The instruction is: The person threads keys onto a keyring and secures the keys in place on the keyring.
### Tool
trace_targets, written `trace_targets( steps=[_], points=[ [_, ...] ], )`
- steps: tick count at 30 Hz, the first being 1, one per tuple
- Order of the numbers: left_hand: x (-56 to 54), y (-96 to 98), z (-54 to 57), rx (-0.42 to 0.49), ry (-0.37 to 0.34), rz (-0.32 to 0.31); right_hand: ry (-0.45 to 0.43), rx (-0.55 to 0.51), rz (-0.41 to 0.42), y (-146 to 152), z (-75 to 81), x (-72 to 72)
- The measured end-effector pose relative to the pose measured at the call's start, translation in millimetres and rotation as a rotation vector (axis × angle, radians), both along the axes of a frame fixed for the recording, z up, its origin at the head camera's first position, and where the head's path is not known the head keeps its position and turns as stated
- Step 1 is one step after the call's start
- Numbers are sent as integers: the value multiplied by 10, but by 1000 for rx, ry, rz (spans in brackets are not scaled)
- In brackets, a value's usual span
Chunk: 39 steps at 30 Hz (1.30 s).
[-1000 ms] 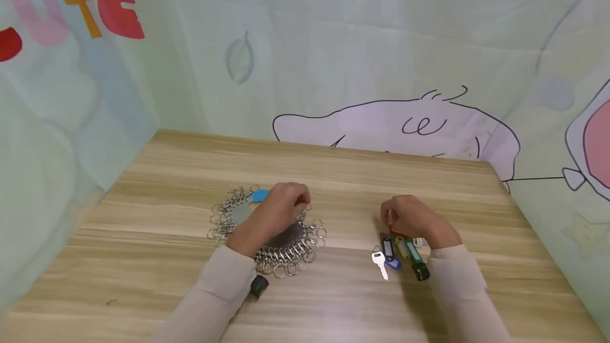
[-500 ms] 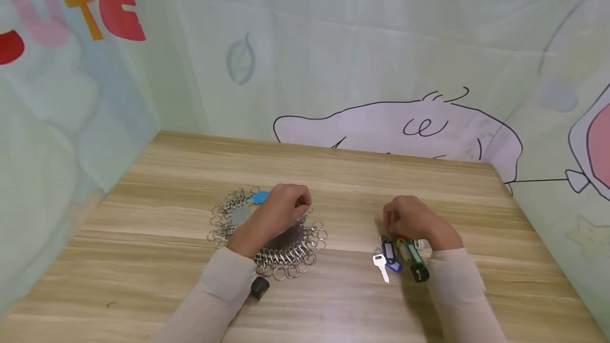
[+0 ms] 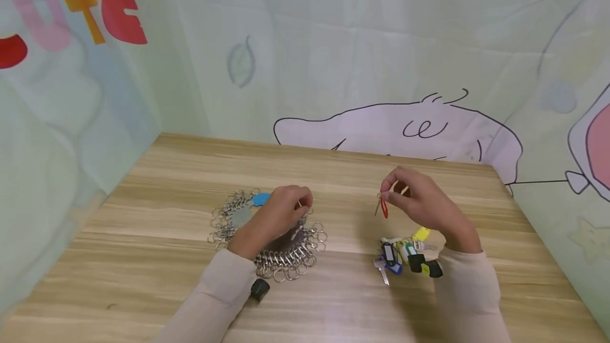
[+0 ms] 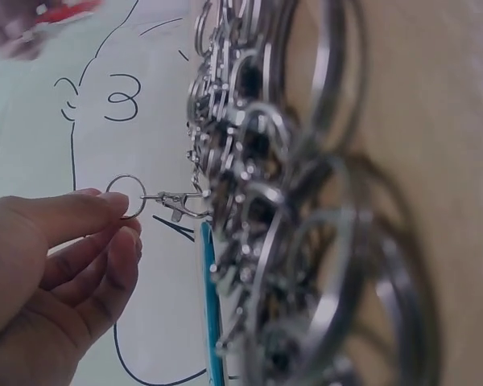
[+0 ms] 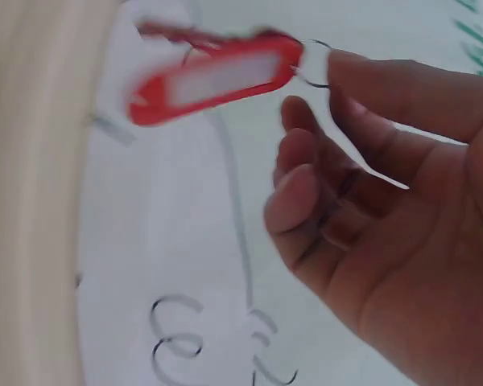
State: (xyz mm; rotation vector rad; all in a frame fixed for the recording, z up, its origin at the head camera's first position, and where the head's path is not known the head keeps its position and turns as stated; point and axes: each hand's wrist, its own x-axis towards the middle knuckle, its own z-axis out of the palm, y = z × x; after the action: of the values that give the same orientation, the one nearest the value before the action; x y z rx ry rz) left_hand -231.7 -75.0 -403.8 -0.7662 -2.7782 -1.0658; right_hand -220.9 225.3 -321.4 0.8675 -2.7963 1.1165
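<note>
In the left wrist view my left hand (image 4: 60, 273) pinches a split ring (image 4: 144, 201) between thumb and fingers. A small metal swivel clasp (image 4: 174, 203) joins that ring to a round grey disc (image 3: 240, 216) edged with many clasps and rings. My left forearm hides part of the disc. Over at the right, my right hand (image 3: 419, 200) is raised above the table and pinches the ring of a red key tag (image 5: 217, 80). A key (image 3: 377, 207) hangs beside the tag; it is blurred in the right wrist view.
Below my right hand lies a pile of keys and tags, with a black tag (image 3: 388, 252), a blue tag (image 3: 396, 268), a yellow tag (image 3: 421, 234) and a silver key (image 3: 382, 270). A blue piece (image 3: 260, 199) sits at the disc's back edge. A printed cloth (image 3: 310, 57) stands behind the table.
My right hand has risen from the pile, lifting the red tag and key, and now more of the pile shows. My left hand has stayed at the disc.
</note>
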Motion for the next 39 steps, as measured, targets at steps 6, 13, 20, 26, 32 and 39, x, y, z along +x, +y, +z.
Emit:
trace_targets(
  steps=[6, 13, 20, 26, 32, 39],
  points=[
    [8, -9, 7, 15, -1, -13, -127, -380, -4, -195, 221, 72],
    [21, 46, -22, 14, -8, -12, -201, -824, 45, -341, 259, 73],
    [25, 25, -30, 16, 28, -26, -438, -1182, 152, -364, 251, 39],
    [29, 3, -12, 27, -1, -21, -497, -1175, 157, -439, 227, 10],
    [32, -17, -28, 32, -30, -13, -471, -966, 93, -546, 121, -27],
    [20, -36, -17, 31, -70, -23, -497, -405, 71, -755, -184, -136]
  ],
)
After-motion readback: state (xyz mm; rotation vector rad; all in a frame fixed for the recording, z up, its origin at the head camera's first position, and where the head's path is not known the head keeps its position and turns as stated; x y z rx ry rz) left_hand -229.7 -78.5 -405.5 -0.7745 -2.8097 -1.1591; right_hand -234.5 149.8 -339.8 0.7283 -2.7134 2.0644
